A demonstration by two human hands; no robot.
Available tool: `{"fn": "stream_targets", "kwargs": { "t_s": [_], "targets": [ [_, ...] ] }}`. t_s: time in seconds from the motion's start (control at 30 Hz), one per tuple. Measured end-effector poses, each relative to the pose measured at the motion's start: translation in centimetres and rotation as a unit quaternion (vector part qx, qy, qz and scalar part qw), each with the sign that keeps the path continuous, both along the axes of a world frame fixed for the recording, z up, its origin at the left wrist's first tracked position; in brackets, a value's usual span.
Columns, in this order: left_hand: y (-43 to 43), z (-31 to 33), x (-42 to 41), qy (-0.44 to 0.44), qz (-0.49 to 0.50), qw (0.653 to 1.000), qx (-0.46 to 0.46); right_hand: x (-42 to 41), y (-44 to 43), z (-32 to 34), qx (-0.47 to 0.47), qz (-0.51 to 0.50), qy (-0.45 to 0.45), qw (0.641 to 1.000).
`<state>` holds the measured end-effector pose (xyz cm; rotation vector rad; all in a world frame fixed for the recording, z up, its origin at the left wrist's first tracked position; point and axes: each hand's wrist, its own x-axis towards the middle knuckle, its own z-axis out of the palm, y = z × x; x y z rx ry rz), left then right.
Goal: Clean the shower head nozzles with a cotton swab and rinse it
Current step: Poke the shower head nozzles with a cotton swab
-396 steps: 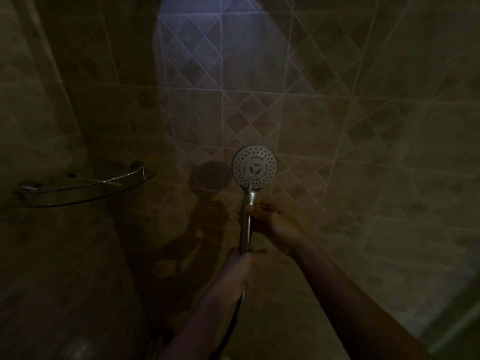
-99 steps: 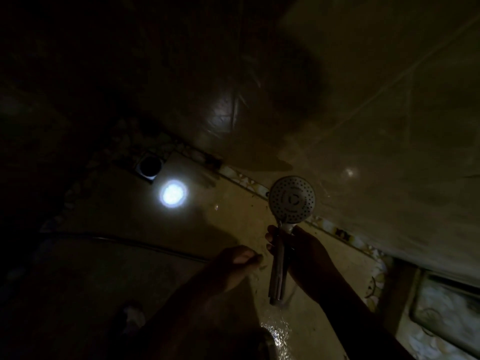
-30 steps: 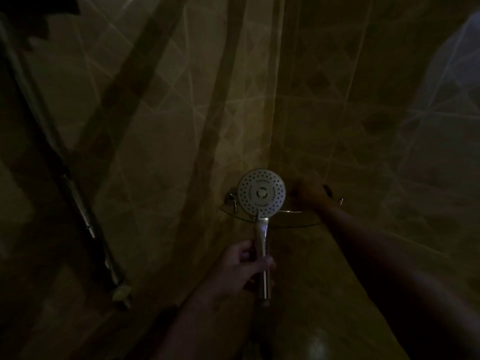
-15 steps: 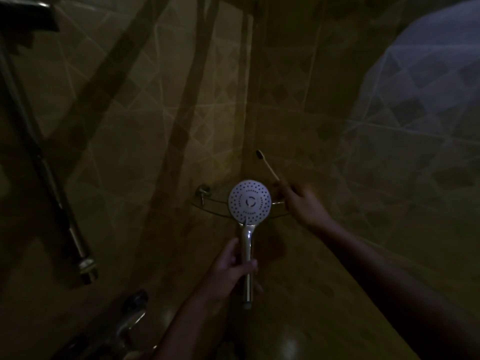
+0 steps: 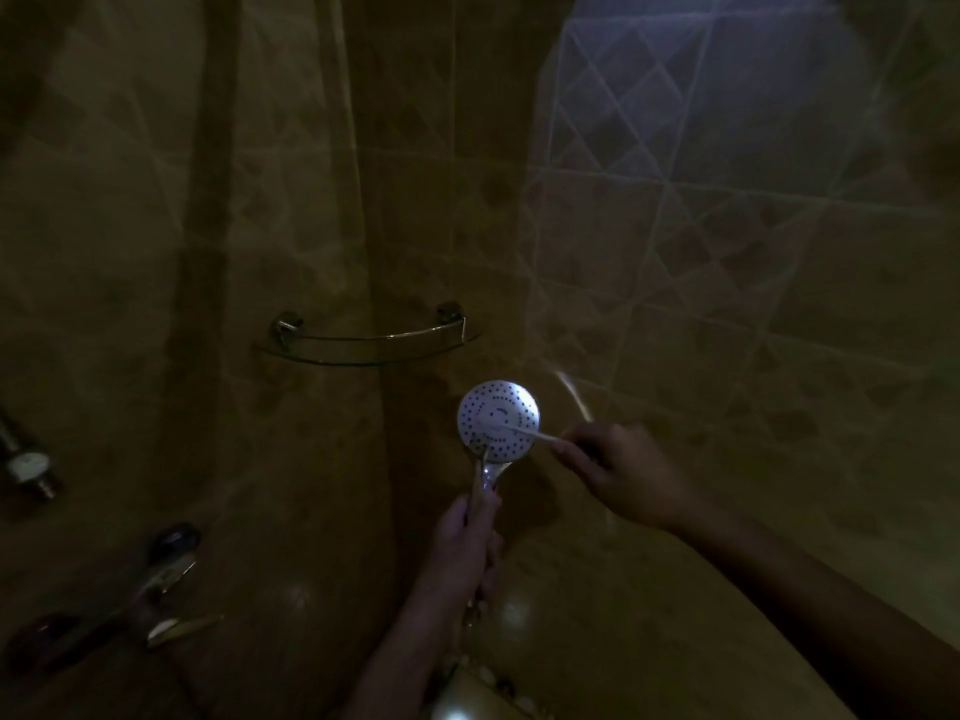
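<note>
The round chrome shower head faces me at mid-frame, its dotted nozzle face lit brightly. My left hand grips its handle from below. My right hand is just to the right of the head and pinches a thin pale cotton swab. The swab reaches leftward across the nozzle face and its tip lies on the nozzles. A blurred pale streak shows above my right hand. The room is very dark.
A glass corner shelf with a chrome rail hangs on the tiled wall above the head. A chrome tap lever and a pipe fitting sit at the lower left. A patch of light falls on the right wall tiles.
My right hand lifted the swab off the shelf and brought it down onto the nozzle face. The left hand kept holding the handle, now lower than the shelf.
</note>
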<state>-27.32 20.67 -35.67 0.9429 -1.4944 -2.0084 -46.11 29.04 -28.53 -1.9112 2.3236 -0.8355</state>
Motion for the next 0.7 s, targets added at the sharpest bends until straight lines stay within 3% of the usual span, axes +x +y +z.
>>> {"fn": "stream_targets", "kwargs": {
  "t_s": [0.23, 0.4, 0.6, 0.7],
  "targets": [
    [2.0, -1.5, 0.7, -0.014, -0.005, 0.998, -0.054, 0.2, 1.3, -1.9, -0.033, 0.059, 0.047, 0.997],
    [2.6, -2.4, 1.5, -0.042, -0.005, 0.995, -0.092, 1.1, 1.3, -1.7, 0.012, 0.084, 0.05, 0.995],
    [2.8, -2.9, 2.5, -0.063, 0.004, 0.992, -0.108, -0.1, 0.0, -1.1, -0.036, -0.072, 0.055, 0.995],
    [2.9, -2.5, 3.0, -0.057, -0.006, 0.996, -0.063, 0.5, 0.8, -1.0, -0.014, 0.03, 0.027, 0.999]
  ]
}}
